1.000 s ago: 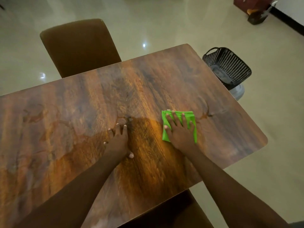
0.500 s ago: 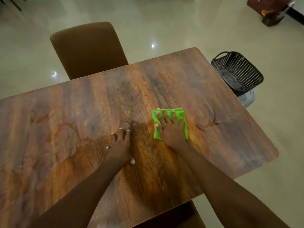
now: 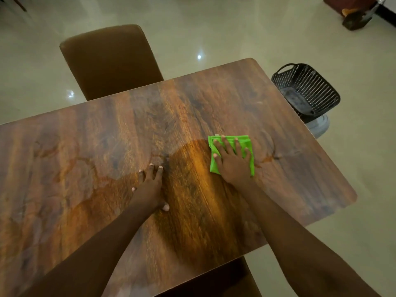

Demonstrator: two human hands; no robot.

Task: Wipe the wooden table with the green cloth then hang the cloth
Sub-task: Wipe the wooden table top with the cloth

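Note:
The folded green cloth (image 3: 215, 166) lies flat on the wooden table (image 3: 96, 136), right of its middle. My right hand (image 3: 234, 166) presses down on the cloth with fingers spread, covering most of it. About a hand's width to the left, my left hand (image 3: 150, 187) rests palm-down on the bare wood and holds nothing. A darker, glossy damp patch covers the wood between and in front of my hands.
A brown chair (image 3: 111, 61) stands at the table's far side, and another chair (image 3: 214, 279) is tucked under the near edge. A black perforated basket (image 3: 308, 91) sits on the floor past the table's right end. Shiny pale floor tiles surround the table.
My right hand slid the cloth left toward my left hand, then back right and slightly away from me. My left hand stayed planted on the wood.

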